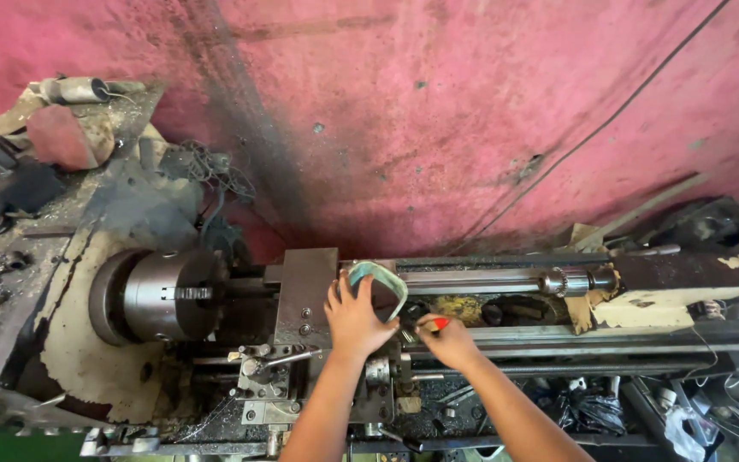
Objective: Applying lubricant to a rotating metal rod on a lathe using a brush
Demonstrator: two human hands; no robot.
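A person leans over a big old lathe (489,334) that stands by a pink wall (438,111). The left hand (354,318) holds a bent green ring (378,284) up on its edge, just over the middle of the lathe. The fingers wrap around the left side of the ring, so this hand is closed on it. The right hand (448,340) sits just beside it, low and to the right. It pinches a small tool with a red end (436,324) (too small to tell what kind). Its tip is close to the bottom of the ring, but I cannot tell if they touch.

The round gray chuck (173,295) is off to the left, well apart from both hands. A long shiny bar with a drill chuck (568,281) lies to the right, behind the ring. Metal curls and dirt lie all over the lathe.

I think the step in hand is working on the ring with the small tool while the other hand keeps it steady. The next move calls for a firm hold on the ring and a careful touch with the tool tip, with fingers kept out of its way.
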